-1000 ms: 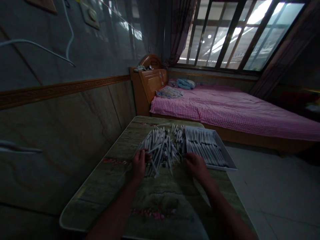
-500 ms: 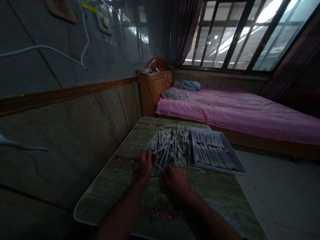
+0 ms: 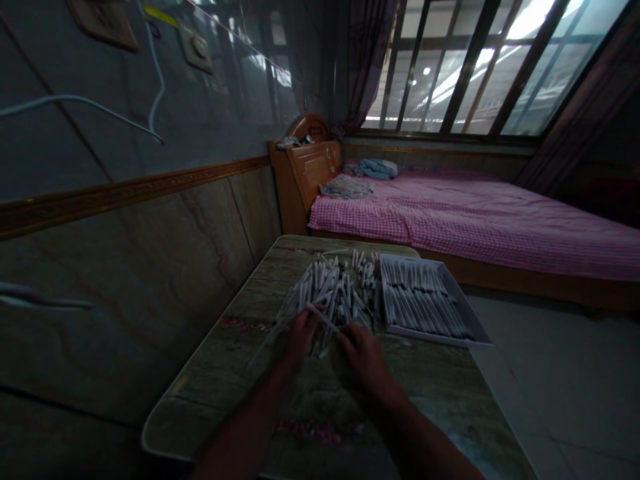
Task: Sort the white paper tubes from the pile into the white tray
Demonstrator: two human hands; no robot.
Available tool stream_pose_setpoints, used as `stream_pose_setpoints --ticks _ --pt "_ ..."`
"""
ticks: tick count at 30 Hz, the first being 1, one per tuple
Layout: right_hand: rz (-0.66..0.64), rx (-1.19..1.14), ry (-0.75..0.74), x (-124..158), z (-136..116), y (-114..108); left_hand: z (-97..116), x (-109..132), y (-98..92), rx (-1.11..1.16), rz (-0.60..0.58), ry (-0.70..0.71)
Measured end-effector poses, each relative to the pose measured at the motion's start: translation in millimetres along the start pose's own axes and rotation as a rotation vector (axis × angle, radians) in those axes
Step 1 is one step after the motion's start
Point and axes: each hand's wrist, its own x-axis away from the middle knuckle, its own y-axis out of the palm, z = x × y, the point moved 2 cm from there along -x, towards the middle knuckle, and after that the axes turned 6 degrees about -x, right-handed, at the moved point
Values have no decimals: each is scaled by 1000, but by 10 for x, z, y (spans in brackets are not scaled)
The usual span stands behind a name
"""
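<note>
A slim white pen-like stick [image 3: 324, 319] slants between my two hands above a loose heap of similar sticks [image 3: 327, 280]. My right hand [image 3: 364, 352] is closed around its near end. At its far end my left hand [image 3: 301, 333] has its fingers curled against the stick, with the fingertips partly hidden. Right of the heap stands a shallow white box [image 3: 473, 313], where many such sticks lie side by side in two rows. The dim light hides the sticks' finer details.
The heap and box share a wood-patterned table [image 3: 210, 400] with a rounded pale edge. A tiled wall [image 3: 200, 233] runs along the left, with a white cable [image 3: 100, 101] hanging from it. Behind the table is a bed [image 3: 450, 213] with a pink checked sheet.
My left hand has moved right and slightly toward me. My right hand has shifted a little right, and the stick it holds now reaches up to the left hand's fingers.
</note>
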Motion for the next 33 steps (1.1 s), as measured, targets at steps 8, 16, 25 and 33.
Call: stream_pose_setpoints --ticks 8,16,25,33 --pt "3 278 10 -3 -94 -168 -18 -9 11 25 42 -56" --pt "-101 532 139 -21 -43 -197 24 -14 -48 103 124 -110" --pt "2 471 91 -60 -4 -239 -7 -44 -66 262 169 -139" --pt "200 126 -134 -38 -3 -217 -21 -69 -88 492 193 -234"
